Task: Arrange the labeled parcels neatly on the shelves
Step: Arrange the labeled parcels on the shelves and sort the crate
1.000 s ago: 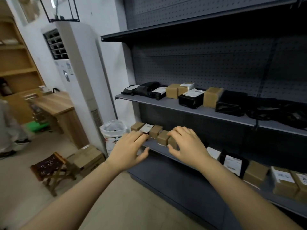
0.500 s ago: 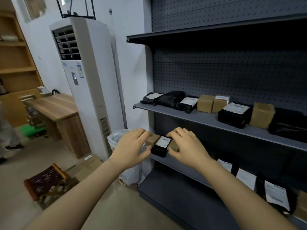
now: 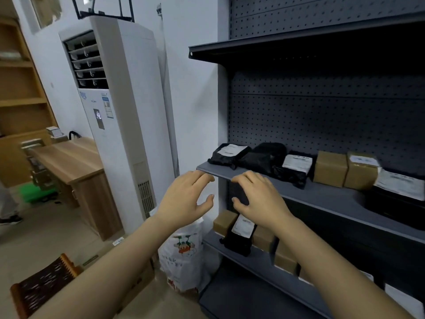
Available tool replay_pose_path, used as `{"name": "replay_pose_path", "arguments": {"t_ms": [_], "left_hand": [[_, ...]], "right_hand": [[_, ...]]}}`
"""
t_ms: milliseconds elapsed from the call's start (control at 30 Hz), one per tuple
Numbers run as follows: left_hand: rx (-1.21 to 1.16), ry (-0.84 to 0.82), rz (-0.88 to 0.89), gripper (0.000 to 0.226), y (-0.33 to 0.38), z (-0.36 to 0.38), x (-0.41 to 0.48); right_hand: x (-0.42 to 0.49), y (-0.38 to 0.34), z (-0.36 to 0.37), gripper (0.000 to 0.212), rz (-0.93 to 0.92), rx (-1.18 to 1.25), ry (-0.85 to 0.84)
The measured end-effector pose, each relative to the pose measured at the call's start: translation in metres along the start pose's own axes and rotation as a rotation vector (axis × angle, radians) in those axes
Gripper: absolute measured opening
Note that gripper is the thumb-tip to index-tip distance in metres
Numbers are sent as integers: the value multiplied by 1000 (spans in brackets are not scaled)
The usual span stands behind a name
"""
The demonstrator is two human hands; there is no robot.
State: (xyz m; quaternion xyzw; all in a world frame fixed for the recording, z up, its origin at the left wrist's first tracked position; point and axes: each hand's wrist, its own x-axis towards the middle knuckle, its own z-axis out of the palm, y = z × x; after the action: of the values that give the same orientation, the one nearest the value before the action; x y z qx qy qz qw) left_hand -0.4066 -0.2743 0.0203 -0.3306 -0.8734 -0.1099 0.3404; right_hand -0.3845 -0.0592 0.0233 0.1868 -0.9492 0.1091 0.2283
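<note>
Both hands hover just before the front lip of the middle shelf [image 3: 322,196]. The left hand [image 3: 184,199] is loosely spread and holds nothing. The right hand [image 3: 259,199] has its fingers softly bent, with only dark back panel showing between thumb and fingertips. On that shelf lie black labelled bags [image 3: 227,153] and two brown boxes [image 3: 330,171]; a further labelled parcel [image 3: 400,192] is smeared and cut off at the right edge. On the lower shelf [image 3: 259,261] a black parcel [image 3: 241,236] leans against a brown box [image 3: 224,223], and the right forearm hides more boxes behind. No label is readable. A white bag [image 3: 184,254] sits beside the unit, near a tall air conditioner [image 3: 119,111].
</note>
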Motion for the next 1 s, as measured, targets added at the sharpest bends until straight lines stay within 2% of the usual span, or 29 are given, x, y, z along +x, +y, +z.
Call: {"name": "replay_pose_path", "arguments": {"t_ms": [300,533,1000], "left_hand": [[-18,74,42,32,-106,58,107],[-103,71,95,37,-164,110,160],[-375,51,398,34,-273,193,243]], "right_hand": [[133,58,43,41,64,53,88],[196,86,76,40,136,6,113],[271,91,116,43,523,-174,190]]}}
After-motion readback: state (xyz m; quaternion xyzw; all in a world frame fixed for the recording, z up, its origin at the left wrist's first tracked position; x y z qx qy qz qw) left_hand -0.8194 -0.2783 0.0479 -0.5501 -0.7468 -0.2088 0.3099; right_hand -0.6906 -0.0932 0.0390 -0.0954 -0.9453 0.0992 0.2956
